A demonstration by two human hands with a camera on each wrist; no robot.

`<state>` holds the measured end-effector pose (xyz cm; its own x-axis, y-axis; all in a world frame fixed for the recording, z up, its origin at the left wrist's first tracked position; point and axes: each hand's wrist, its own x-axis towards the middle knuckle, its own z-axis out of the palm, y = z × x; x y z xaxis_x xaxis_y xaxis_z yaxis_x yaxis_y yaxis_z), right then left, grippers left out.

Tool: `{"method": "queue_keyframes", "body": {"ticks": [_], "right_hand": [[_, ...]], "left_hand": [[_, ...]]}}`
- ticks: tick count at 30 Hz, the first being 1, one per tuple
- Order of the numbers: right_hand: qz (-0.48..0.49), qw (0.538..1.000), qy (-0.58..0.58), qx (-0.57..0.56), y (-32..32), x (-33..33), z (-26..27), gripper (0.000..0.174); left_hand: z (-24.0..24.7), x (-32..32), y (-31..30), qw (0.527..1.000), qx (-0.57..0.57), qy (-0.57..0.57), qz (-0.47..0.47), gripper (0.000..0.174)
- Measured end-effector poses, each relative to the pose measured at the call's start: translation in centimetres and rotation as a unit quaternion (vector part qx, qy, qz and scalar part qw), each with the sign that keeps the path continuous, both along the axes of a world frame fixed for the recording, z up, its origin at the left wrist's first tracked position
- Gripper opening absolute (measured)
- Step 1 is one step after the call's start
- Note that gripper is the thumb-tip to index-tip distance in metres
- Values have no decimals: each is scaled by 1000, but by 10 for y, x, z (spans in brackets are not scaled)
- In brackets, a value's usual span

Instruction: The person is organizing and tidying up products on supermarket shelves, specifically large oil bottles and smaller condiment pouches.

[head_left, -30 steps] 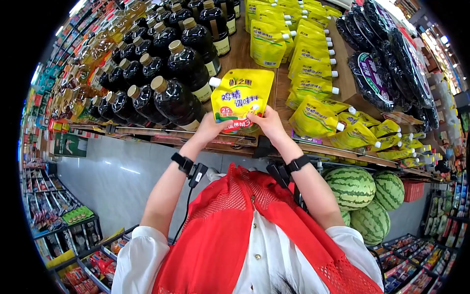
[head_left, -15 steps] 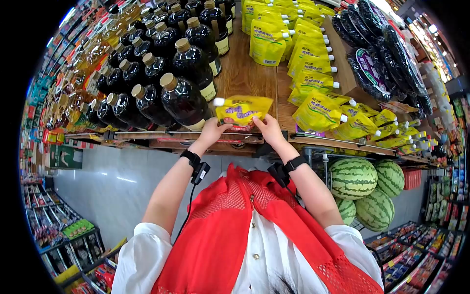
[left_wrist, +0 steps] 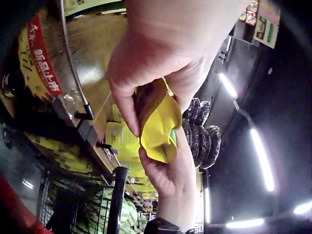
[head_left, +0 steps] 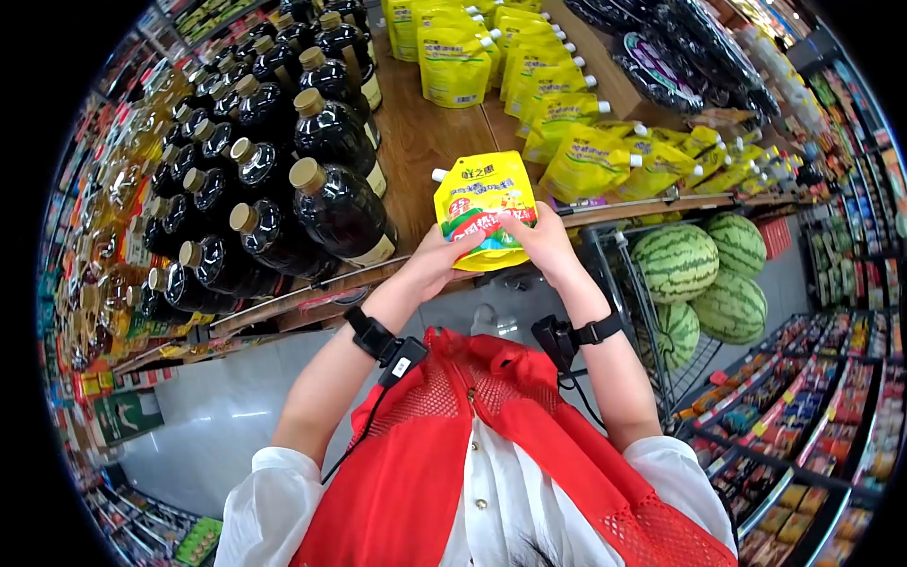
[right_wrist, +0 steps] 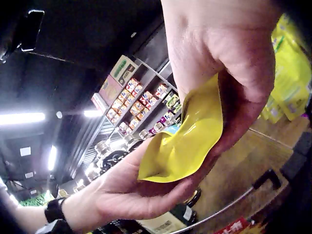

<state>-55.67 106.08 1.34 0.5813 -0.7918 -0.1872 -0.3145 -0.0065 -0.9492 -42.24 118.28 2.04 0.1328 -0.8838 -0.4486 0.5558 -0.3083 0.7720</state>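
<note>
The left hand (head_left: 436, 260) and right hand (head_left: 548, 246) are raised side by side, each pinching a lower corner of the yellow pouch (head_left: 484, 194).

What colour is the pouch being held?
The pouch is bright yellow with red and green print; head view shows it best.

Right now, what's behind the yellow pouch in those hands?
A wooden shelf, dark bottles beside it, more yellow pouches further back. The held pouch covers the shelf patch directly behind it.

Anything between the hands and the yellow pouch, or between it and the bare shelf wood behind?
Nothing visible. The left hand and right hand hold the yellow pouch; the bare shelf wood beyond it is unobstructed.
</note>
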Motion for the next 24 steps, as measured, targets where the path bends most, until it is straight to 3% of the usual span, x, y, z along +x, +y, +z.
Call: {"method": "queue_keyframes", "body": {"ticks": [1, 3, 6, 7, 10, 11, 12, 14, 15, 16, 18, 19, 20, 21, 22, 23, 24], "right_hand": [[-19, 997, -52, 59, 16, -7, -2, 36], [-26, 979, -129, 153, 27, -9, 3, 32], [-35, 961, -190, 199, 45, -13, -10, 35], [-22, 946, -126, 298, 54, -19, -4, 45], [-16, 945, -105, 310, 64, -18, 1, 54], [12, 948, -118, 296, 66, -18, 0, 67], [14, 948, -119, 295, 69, -16, 1, 67], [17, 983, -105, 148, 76, -14, 2, 68], [50, 990, -127, 47, 70, -13, -18, 62], [49, 990, -127, 45, 68, -11, -26, 62], [118, 989, -42, -76, 63, -8, -41, 44], [44, 992, -46, -108, 68, 0, -49, 29], [44, 992, -46, -108, 68, -1, -55, 29], [27, 998, 1, -60, 73, 0, -42, 30], [8, 999, 48, -10, 75, 2, -34, 31], [-2, 999, 14, -36, 75, 2, -45, 34], [-2, 999, 14, -35, 75, 3, -41, 34]], "left_hand": [[-12, 1, 9, 997, -9, 77, -4, 43], [-18, 3, 18, 995, -21, 95, -2, 43], [-21, 4, 28, 993, -28, 113, 1, 44], [-20, 8, 35, 997, -21, 77, -18, 43], [-17, 13, 43, 998, 3, 40, -43, 42], [-16, 15, 46, 998, 20, 40, -51, 42], [-17, 17, 48, 998, 20, 38, -50, 42], [-26, 21, 49, 998, 47, 45, -12, 40], [-30, 23, 48, 998, 47, 45, -12, 40], [-35, 26, 48, 996, 34, 85, 5, 41], [-34, 25, 49, 992, 20, 126, 22, 42], [-29, 20, 52, 999, 27, 23, 38, 46], [-26, 16, 56, 995, 34, -80, 55, 50], [-27, 15, 61, 995, 33, -80, 54, 50], [-30, 16, 66, 981, 35, -191, 27, 53], [-33, 18, 70, 954, 35, -298, 1, 56], [-36, 23, 71, 954, 36, -298, 0, 56]]}}
